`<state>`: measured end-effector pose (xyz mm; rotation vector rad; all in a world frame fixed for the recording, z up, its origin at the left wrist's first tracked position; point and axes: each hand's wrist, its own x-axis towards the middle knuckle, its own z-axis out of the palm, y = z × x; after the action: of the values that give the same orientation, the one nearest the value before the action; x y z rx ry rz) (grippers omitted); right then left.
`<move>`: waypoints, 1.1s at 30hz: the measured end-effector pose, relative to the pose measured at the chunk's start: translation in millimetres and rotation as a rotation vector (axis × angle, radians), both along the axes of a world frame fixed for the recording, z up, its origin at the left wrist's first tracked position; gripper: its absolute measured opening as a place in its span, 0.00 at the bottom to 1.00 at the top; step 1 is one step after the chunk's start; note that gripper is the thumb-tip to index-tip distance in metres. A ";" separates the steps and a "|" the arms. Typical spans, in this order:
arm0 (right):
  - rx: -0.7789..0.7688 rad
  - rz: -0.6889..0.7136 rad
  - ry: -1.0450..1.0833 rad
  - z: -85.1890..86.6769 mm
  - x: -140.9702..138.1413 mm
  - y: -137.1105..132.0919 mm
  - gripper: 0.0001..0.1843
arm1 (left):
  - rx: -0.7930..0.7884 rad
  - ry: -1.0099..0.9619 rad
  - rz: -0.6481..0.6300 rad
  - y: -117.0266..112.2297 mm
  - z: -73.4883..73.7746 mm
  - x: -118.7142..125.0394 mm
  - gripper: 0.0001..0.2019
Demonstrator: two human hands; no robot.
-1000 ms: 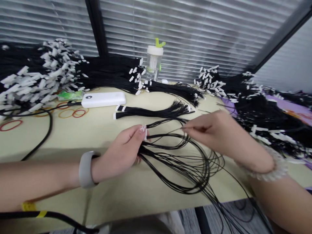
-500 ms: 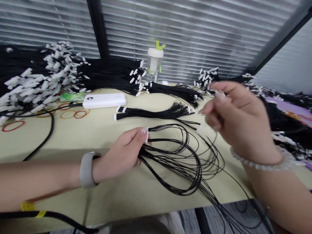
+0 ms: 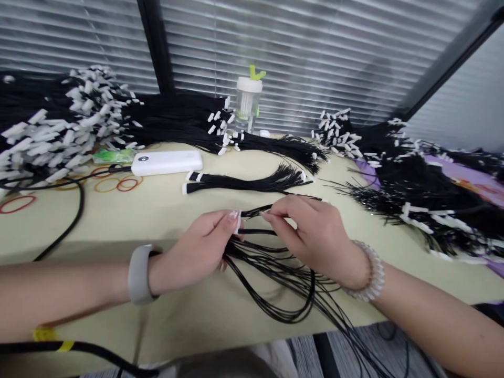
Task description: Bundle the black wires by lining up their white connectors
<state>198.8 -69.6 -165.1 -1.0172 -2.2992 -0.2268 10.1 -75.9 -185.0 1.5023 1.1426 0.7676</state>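
Note:
My left hand grips a white connector and the thin black wires beside it. Looped black wires run from that hand to the right and hang past the table's front edge. Close to the connector's right side, my right hand is pinched, with a thin wire end at its fingertips pointing at the connector. Whether that wire end touches the connector is too small to tell. Behind the hands lies a bundle of black wires with white connectors at its left end.
Piles of white connectors on black wires stand at the left back, with more wire bundles at the right. A white power bank, rubber bands and a clear jar with a white lid are on the table.
My right hand has come down and left from its raised position, bringing its pinched fingertips close to the connector. My left hand has stayed nearly still, holding the connector.

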 end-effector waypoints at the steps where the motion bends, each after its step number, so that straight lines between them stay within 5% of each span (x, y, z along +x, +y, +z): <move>1: 0.018 0.006 -0.008 -1.0 -0.1 -0.1 0.07 | 0.004 -0.001 -0.004 0.0 -0.3 0.0 0.18; 33: 0.424 0.175 -0.198 -5.1 -1.8 2.3 0.08 | 0.064 0.120 -0.028 1.7 8.0 1.0 0.20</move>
<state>197.1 -67.3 -170.1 -0.5971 -2.3548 -0.7338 11.0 -74.2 -177.0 1.6333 1.1930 0.7082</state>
